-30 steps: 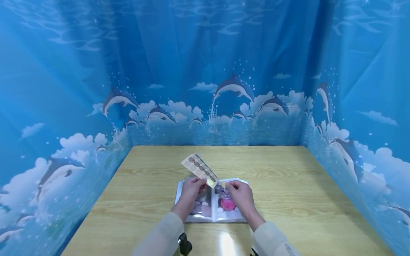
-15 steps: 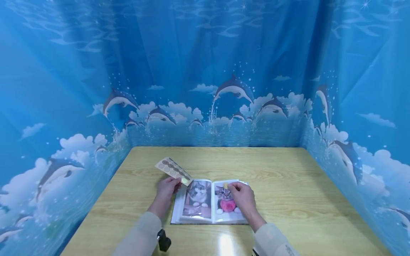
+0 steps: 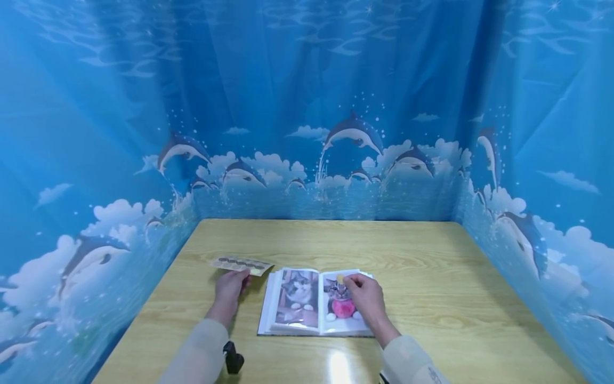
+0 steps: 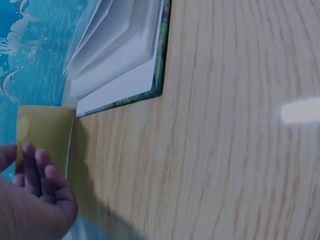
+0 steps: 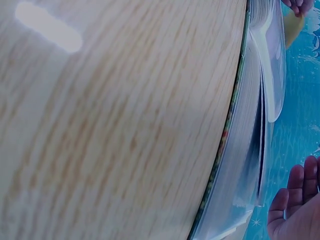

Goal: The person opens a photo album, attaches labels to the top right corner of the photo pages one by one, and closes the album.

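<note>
In the head view my left hand (image 3: pixel 229 293) pinches the near edge of a sticker sheet (image 3: pixel 241 264) with dark and pale round spots, held up left of the photo album. The left wrist view shows the sheet's gold-brown back (image 4: pixel 47 131) at the fingertips. My right hand (image 3: pixel 367 296) pinches a small round gold sticker (image 3: pixel 340 279) between thumb and forefinger. That sticker is over the upper part of the right page's photo, a cat with a pink ball (image 3: pixel 342 308). The album (image 3: pixel 266 316) lies open; its left page carries a grey-and-white cat photo (image 3: pixel 298 293).
The album rests on a pale wood-grain table (image 3: pixel 422 266). A blue dolphin-print curtain (image 3: pixel 307 106) encloses the back and both sides. Near the front edge the tabletop has a bright light reflection (image 3: pixel 339 367).
My left hand has moved left with the sticker sheet, off the album, uncovering the left photo, and the sheet has tilted flatter. The right hand stays over the right page with the gold sticker.
</note>
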Available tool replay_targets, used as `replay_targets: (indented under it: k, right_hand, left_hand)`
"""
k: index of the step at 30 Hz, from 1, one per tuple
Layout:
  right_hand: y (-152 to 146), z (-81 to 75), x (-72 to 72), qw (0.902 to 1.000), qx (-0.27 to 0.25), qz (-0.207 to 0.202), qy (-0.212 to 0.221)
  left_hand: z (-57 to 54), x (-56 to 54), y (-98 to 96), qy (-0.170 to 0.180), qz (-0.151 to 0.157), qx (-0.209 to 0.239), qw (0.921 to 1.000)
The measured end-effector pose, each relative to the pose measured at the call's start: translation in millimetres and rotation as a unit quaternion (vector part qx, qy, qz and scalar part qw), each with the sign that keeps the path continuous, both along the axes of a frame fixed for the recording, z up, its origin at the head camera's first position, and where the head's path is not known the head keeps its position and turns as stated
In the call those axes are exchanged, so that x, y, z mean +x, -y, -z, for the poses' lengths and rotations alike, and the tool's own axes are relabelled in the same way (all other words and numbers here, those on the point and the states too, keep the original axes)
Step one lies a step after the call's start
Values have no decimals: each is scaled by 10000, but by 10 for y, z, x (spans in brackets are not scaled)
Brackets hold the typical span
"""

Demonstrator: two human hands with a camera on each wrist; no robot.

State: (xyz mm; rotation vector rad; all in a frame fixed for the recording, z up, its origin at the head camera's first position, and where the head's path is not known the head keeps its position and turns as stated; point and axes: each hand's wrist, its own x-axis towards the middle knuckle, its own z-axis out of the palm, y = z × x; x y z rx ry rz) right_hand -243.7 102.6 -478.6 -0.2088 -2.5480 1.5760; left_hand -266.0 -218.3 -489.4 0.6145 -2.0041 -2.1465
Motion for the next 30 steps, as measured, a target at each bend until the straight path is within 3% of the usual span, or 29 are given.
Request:
replay_targets:
  k: [10,17,20,24,26,30]
  right_hand:
    - [-11,-12,-1,10000,19,-78,-29]
    - [2,-28,-25,9998,121,-147,57]
    - [12,-40,-38,9997,154,-150,99]
    - [16,-42,-59,9994,294,-138,82]
    - [13,-36,-72,9993,338,-136,65]
    - [2,-24,-104,9991,386,-175,42]
  left_hand:
    - [-6,113,93,759,-641,-482,9939]
    - [-101,252,101,1254,-442,-1256,9831]
    - [-103,253,55,1073,-334,-1501,9823]
    - [-64,200,-78,356,-26,-1762,9837]
    - [-60,169,-167,63,160,-2000,9796]
    - [-80,134,-340,-234,637,-2629,9624]
